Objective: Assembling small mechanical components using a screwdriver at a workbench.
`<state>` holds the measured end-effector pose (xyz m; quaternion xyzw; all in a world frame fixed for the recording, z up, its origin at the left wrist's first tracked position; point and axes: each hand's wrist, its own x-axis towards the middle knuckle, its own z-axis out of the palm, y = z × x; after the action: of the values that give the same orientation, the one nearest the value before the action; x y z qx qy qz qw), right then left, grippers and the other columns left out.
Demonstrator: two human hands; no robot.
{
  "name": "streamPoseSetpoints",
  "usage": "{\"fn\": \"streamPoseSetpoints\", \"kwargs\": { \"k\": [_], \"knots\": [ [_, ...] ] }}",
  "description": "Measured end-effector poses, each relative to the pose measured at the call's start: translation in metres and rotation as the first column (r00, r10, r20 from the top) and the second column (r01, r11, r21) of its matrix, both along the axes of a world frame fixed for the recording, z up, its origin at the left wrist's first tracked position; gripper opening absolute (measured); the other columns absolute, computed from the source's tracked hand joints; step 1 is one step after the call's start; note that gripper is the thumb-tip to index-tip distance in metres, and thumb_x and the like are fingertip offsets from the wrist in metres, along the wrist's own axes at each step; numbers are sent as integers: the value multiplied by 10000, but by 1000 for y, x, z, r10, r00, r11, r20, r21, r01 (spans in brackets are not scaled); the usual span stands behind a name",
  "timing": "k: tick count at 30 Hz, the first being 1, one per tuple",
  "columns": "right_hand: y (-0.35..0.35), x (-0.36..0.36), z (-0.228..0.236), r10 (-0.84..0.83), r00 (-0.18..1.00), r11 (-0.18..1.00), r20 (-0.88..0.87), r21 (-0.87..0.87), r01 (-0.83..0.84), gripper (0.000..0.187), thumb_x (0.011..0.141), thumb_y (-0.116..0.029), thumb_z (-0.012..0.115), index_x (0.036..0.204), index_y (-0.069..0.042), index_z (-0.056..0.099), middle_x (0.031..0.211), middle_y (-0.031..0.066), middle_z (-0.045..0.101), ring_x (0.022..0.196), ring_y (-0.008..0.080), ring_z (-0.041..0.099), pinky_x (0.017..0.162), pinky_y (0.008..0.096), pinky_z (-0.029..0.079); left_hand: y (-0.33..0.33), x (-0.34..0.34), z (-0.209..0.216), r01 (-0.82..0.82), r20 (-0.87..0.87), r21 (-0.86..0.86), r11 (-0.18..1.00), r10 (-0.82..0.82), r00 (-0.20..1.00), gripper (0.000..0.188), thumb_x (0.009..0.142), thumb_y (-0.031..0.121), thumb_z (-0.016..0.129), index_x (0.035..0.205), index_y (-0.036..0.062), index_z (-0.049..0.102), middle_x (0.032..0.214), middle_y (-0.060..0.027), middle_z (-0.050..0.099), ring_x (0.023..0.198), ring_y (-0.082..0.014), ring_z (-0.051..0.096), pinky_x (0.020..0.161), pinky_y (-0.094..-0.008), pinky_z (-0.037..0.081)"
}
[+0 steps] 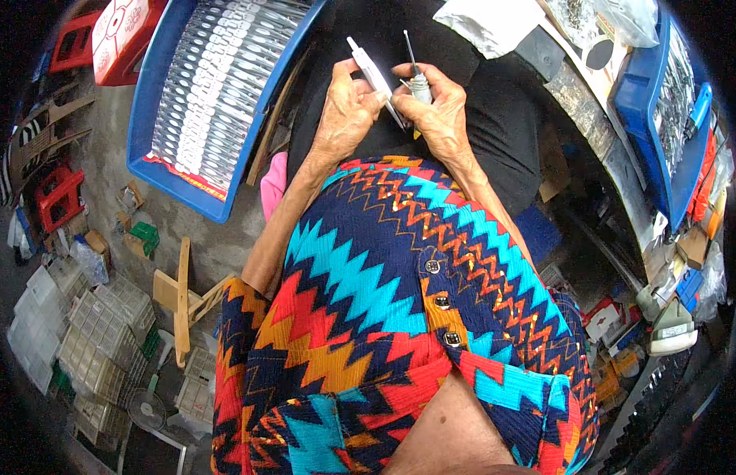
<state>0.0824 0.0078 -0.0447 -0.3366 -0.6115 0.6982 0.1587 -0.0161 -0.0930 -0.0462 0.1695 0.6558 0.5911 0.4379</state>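
My left hand is closed around a slim white pen-like tube, whose narrow tip points up and away. Beside it, my right hand grips a small greyish-white piece with a thin rod; the rod sticks up and ends in a small light tip. Its exact kind is unclear, and my fingers cover part of it. A dark thin end shows below the white tube, and a bit of yellow shows under my right fingers. Both hands are close together above the dark cloth over my lap.
A blue tray at the left holds rows of clear, slim pen-like pieces. Another blue tray with clear pieces stands at the right, beside a worn bench edge. Red stools, plastic crates and a wooden frame lie around.
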Motion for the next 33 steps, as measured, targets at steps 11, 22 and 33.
{"fn": "streamPoseSetpoints", "kwargs": {
  "k": [11,22,33],
  "knots": [
    [-1,2,-2,-29,1000,999,12,-29,29,305,655,-21,610,957,2,579,686,5,563,604,59,510,529,205,433,2,2,-5,-32,-22,9,999,32,999,487,781,8,544,1183,-33,272,805,-103,581,620,-94,488,538,-213,395],
    [0,2,-5,-37,999,999,2,17,37,304,653,-42,619,949,12,576,685,17,572,600,68,522,537,212,440,2,2,-12,-42,-47,13,999,43,998,506,773,2,556,1188,-19,268,850,-117,595,631,-87,496,530,-206,395],
    [-2,3,-2,-55,998,998,22,15,55,287,653,-35,608,935,8,582,677,13,570,591,59,514,523,208,430,0,1,-16,-27,-21,19,999,27,999,531,747,13,573,1164,-44,249,853,-147,596,760,-149,579,668,-254,467]
  ]
}}
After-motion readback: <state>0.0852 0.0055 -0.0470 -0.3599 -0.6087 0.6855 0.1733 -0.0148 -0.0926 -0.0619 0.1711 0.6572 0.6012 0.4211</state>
